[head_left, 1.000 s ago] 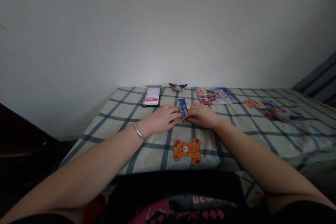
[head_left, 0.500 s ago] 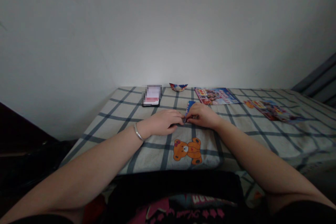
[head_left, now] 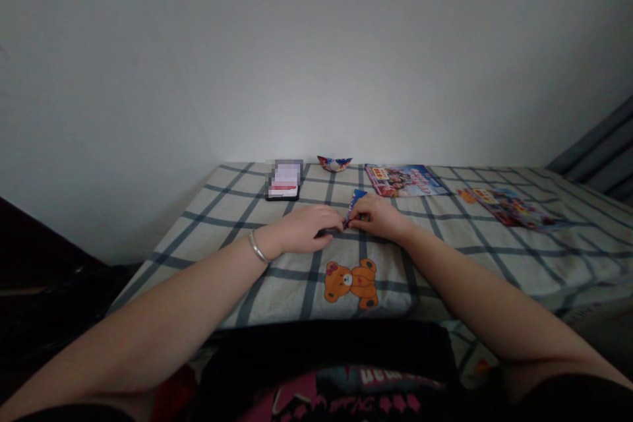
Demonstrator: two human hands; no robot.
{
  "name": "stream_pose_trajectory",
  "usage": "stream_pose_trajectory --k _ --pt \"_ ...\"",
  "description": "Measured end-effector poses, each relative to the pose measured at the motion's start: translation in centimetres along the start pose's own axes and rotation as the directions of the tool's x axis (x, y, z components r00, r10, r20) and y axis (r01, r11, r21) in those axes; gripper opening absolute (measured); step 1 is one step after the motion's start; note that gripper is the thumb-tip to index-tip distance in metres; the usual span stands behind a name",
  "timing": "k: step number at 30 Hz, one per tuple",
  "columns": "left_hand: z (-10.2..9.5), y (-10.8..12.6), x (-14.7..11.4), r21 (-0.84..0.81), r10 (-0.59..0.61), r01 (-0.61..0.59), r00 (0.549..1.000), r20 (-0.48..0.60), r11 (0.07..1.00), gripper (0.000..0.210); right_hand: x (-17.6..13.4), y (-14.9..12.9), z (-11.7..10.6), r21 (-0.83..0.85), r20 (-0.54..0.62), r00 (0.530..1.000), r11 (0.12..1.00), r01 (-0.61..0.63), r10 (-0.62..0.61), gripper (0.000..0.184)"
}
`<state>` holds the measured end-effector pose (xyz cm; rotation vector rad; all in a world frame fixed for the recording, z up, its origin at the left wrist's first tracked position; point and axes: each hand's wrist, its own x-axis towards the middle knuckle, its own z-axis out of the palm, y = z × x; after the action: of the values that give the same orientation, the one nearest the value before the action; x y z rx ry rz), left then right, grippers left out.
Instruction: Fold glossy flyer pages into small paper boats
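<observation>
Since hands cover it, blue paper shows partly

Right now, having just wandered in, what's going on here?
Someone is handling a small blue printed paper over a checked cloth. The right hand has it in its grip; the left hand has its fingertips at the paper's near end, though whether they press it is hard to tell. A phone and a folded paper lie farther back, with a colourful flyer and a second flyer off to the right.
</observation>
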<state>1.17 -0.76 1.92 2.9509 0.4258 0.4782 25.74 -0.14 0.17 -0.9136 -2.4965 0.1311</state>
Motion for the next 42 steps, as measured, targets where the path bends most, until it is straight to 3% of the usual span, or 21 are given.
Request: stream_pose_trajectory --k 11,18,22,29,42 --pt "0.2 0.5 0.1 0.144 -0.039 0.032 0.998 0.043 0.989 0.034 0.0 0.2 0.3 0.027 -0.033 0.997 0.997 -0.069 0.070 0.006" --pt "0.2 0.9 0.0 0.196 -0.071 0.065 0.997 0.022 0.978 0.029 -0.3 -0.4 -1.0 -0.006 0.021 0.990 0.990 0.140 -0.140 0.019" --pt "0.4 0.9 0.0 0.210 -0.036 0.026 0.998 0.042 0.977 0.028 -0.3 -1.1 -1.5 -0.061 0.057 0.982 0.982 0.181 -0.178 0.024" --pt "0.5 0.9 0.2 0.244 -0.036 0.020 0.997 0.062 0.970 0.027 -0.4 -2.0 -2.4 -0.160 0.130 0.980 0.972 0.169 -0.149 0.024" --pt "0.0 0.8 0.4 0.185 -0.012 -0.003 0.997 0.080 0.983 0.023 -0.7 -1.8 -3.7 -0.185 0.164 0.984 0.978 0.102 -0.071 0.030"
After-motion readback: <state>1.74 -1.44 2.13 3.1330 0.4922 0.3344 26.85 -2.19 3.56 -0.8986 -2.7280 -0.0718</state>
